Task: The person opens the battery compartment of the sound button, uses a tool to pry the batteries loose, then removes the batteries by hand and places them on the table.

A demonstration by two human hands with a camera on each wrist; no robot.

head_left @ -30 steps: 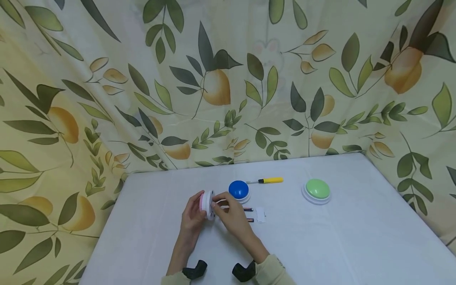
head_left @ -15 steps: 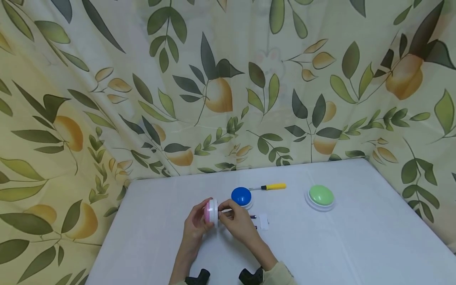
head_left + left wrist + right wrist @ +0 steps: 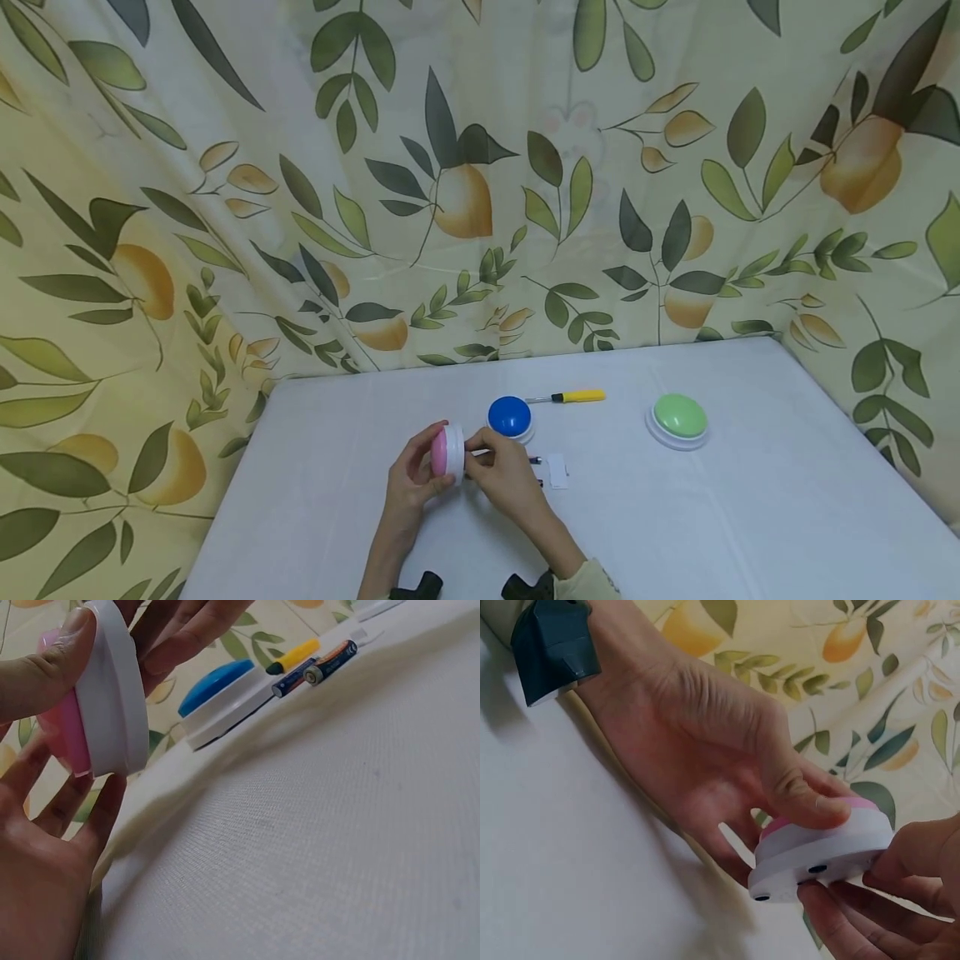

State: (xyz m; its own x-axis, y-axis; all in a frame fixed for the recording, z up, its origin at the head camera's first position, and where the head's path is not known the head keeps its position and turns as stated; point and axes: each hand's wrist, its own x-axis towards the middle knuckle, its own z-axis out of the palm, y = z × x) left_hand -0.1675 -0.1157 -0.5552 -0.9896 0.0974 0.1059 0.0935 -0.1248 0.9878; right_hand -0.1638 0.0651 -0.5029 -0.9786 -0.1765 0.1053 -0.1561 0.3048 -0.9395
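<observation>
A round push-button light with a pink dome and white base [image 3: 448,455] stands on edge above the table. My left hand [image 3: 411,475] grips it, with the thumb [image 3: 64,652] on one side and fingers around the other. Dark round holes dot its white underside [image 3: 825,871], which faces my right hand [image 3: 506,471]. Fingertips of that hand [image 3: 900,900] are bent against the underside; whether they pinch a small part there I cannot tell. Just beyond the right hand lie batteries [image 3: 330,661], partly hidden by it in the head view, beside a small flat white piece [image 3: 557,472].
A blue-domed button light [image 3: 509,417] sits just behind my hands. Next to it lies a screwdriver with a yellow handle [image 3: 582,396]. Farther right stands a green-domed button light [image 3: 679,417]. A fruit-patterned curtain [image 3: 465,275] closes off the table's back and sides.
The pink light has turned, so its holed underside no longer shows in the head view and more pink does. My right fingers stay at its underside. The head view has shifted slightly.
</observation>
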